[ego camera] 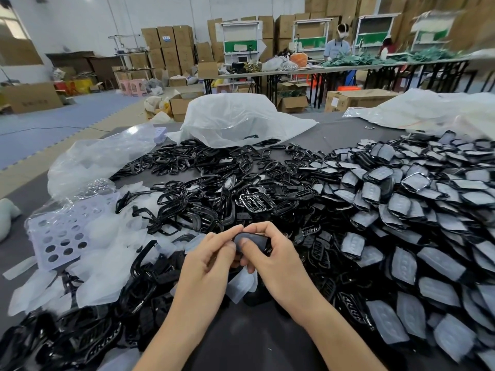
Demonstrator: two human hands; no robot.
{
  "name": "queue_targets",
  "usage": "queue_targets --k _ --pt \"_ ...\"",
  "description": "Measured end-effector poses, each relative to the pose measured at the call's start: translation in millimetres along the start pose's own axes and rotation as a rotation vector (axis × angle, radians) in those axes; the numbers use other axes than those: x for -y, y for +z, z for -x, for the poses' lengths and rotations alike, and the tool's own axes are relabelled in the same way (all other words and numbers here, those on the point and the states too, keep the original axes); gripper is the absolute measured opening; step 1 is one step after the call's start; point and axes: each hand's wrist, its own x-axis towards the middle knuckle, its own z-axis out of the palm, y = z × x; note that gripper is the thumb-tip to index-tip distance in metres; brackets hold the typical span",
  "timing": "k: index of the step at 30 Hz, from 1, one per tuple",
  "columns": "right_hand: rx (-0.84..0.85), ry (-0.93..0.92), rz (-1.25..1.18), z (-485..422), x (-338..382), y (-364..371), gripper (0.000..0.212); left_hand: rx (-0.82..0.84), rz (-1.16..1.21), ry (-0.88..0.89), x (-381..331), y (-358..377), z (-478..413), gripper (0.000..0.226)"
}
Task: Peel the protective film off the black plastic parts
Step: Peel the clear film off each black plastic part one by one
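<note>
**Black plastic part (263, 243) pinched between both hands**

Black plastic part, small and flat, is being held just above the dark grey table (334, 135), near its front edge and between two heaps. Greyish protective film (250, 239) is covering the face turned up to the head camera. I cannot tell whether any corner of it is lifting.

I am logging the left hand (206, 261) as pinching the part's left end: forefinger and thumb are closing on it, and the other fingers are curling loosely underneath. The right hand (278, 263) is pinching the top edge the same way, its forefinger tip almost touching the left one and its thumb pressing on the film.

To the right, a heap of film-covered black parts (401, 210) is spreading to the table's edge. Ahead and to the left, glossy bare black frames (201, 199) are lying tangled together. Loose translucent film scraps (107, 263) are piling up at the left, partly over a pale lavender perforated tray (59, 236). A crumpled white plastic bag (235, 121) is sitting at the far side of the table.
</note>
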Motion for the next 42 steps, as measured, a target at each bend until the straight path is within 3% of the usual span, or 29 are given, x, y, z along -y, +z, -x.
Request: queue_targets --k 13,19,29,37,42 --pt "0.017 0.090 -0.060 0.2 1.8 1.9 0.016 -0.041 -0.303 0.045 7.7 -1.0 0.5 0.032" --pt "-0.011 0.062 -0.069 -1.9 1.3 -0.5 0.014 -0.034 -0.207 0.017 7.2 -1.0 -2.3 0.025" --pt "-0.041 0.179 -0.388 -7.1 1.5 1.6 0.024 -0.084 -0.123 0.032 6.6 0.2 -2.3 0.027" --pt "-0.043 0.221 -0.345 -7.9 0.8 1.3 0.020 -0.026 -0.179 0.085 7.6 -2.2 -1.7 0.028" --pt "-0.034 0.253 -0.327 -8.2 -1.6 -2.7 0.005 0.029 -0.256 0.109 7.3 -4.7 -1.3 0.034"
